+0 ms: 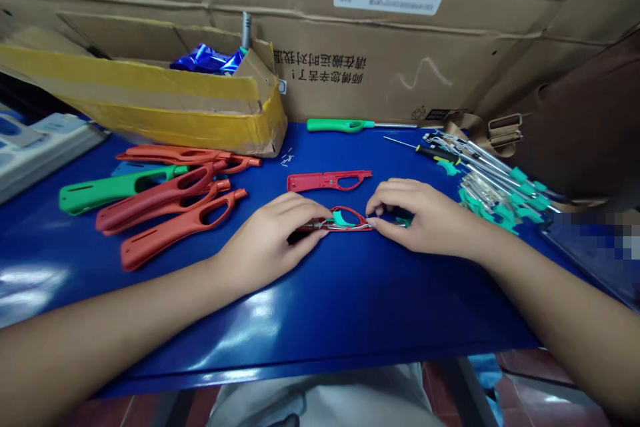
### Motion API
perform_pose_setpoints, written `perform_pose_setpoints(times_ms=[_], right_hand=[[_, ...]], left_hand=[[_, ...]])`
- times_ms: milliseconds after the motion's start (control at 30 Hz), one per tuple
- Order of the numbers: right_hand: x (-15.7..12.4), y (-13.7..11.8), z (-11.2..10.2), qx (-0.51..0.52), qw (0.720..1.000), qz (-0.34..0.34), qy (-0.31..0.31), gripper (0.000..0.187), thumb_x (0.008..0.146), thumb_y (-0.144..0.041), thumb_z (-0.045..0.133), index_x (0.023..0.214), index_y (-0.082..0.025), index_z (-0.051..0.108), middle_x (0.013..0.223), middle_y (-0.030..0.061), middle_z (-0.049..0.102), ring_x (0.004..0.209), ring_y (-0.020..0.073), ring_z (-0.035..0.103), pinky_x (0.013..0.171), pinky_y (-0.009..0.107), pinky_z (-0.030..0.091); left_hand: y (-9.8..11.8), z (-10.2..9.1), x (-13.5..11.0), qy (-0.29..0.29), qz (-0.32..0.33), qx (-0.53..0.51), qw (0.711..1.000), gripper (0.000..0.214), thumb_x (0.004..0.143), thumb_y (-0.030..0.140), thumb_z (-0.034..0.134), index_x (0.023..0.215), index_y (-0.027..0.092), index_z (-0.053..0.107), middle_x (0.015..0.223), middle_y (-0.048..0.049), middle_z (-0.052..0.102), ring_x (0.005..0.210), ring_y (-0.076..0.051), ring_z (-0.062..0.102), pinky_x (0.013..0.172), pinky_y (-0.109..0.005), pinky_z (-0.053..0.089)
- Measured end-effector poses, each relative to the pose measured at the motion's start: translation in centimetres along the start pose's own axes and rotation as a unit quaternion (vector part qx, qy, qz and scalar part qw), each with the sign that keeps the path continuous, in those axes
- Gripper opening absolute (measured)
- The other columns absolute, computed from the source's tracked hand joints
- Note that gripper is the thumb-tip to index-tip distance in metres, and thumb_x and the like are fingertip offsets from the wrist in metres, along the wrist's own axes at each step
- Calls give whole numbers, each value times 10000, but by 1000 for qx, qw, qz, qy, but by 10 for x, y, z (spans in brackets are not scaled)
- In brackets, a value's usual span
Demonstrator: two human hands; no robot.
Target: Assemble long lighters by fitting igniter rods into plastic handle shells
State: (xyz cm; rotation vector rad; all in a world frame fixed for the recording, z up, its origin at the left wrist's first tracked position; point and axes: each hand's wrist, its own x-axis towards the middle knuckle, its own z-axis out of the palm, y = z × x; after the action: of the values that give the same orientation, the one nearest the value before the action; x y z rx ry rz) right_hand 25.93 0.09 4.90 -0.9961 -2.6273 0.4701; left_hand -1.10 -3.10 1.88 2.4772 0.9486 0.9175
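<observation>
A red lighter shell half (345, 220) with a teal trigger and thin wires inside lies on the blue table (350, 307). My left hand (275, 240) is closed on its left end, holding it down. My right hand (425, 213) pinches the wires at its right end with fingertips pressed together. A second, empty red shell half (327, 181) lies just beyond them.
Several red shells (170, 213) and a green shell (107, 190) are piled at left. A taped cardboard box (150, 103) stands behind them. A finished green lighter (345, 125) lies at the back. Teal-tipped metal inner parts (495, 180) are heaped at right.
</observation>
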Motion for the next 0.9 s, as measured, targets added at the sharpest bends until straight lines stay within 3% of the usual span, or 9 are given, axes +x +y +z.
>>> perform_pose_setpoints(times_ms=[233, 300, 433, 567, 667, 767, 900], right_hand=[[2, 5, 2, 90, 995, 26, -42, 138, 959, -259, 590, 903, -170, 679, 874, 36, 680, 805, 158, 600, 767, 299, 465], [2, 6, 0, 97, 995, 29, -22, 138, 930, -306, 650, 910, -173, 683, 913, 48, 673, 852, 171, 611, 805, 312, 486], [6, 6, -2, 4, 998, 14, 56, 238, 900, -369, 702, 1068, -201, 691, 1118, 101, 622, 1091, 246, 573, 995, 417, 466], [13, 2, 0, -163, 986, 19, 36, 308, 968, -278, 574, 1264, -229, 647, 1293, 157, 566, 1204, 331, 502, 1008, 528, 451], [19, 3, 3, -201, 979, 22, 23, 214, 974, -245, 542, 1128, -199, 684, 1267, 162, 569, 1151, 329, 527, 966, 516, 474], [19, 6, 4, -169, 985, 32, 23, 117, 963, -251, 560, 956, -183, 655, 1138, 142, 577, 1014, 272, 574, 899, 438, 504], [16, 9, 5, -116, 990, 62, 59, 116, 983, -246, 500, 949, -181, 589, 1026, 113, 597, 878, 227, 592, 809, 372, 498]], left_hand=[[-2, -1, -1, -8, -21, -17, 1000, 157, 919, 167, 660, 1067, 170, 712, 1001, -61, 752, 941, -195, 676, 865, -337, 557], [-2, -3, -1, -4, -16, -21, 1000, 197, 913, 179, 668, 1108, 171, 697, 1047, -67, 745, 987, -201, 668, 900, -346, 549], [1, -14, -4, -9, 5, 2, 1000, 280, 916, 240, 669, 1188, 178, 659, 1153, -83, 713, 1103, -228, 628, 998, -397, 513], [2, -25, -5, -37, 13, 49, 998, 189, 935, 235, 639, 1108, 183, 698, 1058, -68, 737, 999, -218, 646, 909, -368, 535], [1, -31, -6, -48, 36, 72, 996, 139, 951, 222, 622, 1028, 189, 733, 984, -52, 751, 949, -202, 651, 868, -340, 535], [0, -34, -6, -40, 17, 82, 996, 145, 940, 230, 642, 1026, 205, 757, 947, -50, 752, 902, -188, 670, 810, -303, 549], [-1, -37, -5, -42, -18, 85, 995, 138, 916, 237, 674, 1008, 218, 775, 910, -47, 752, 849, -176, 695, 786, -281, 560]])
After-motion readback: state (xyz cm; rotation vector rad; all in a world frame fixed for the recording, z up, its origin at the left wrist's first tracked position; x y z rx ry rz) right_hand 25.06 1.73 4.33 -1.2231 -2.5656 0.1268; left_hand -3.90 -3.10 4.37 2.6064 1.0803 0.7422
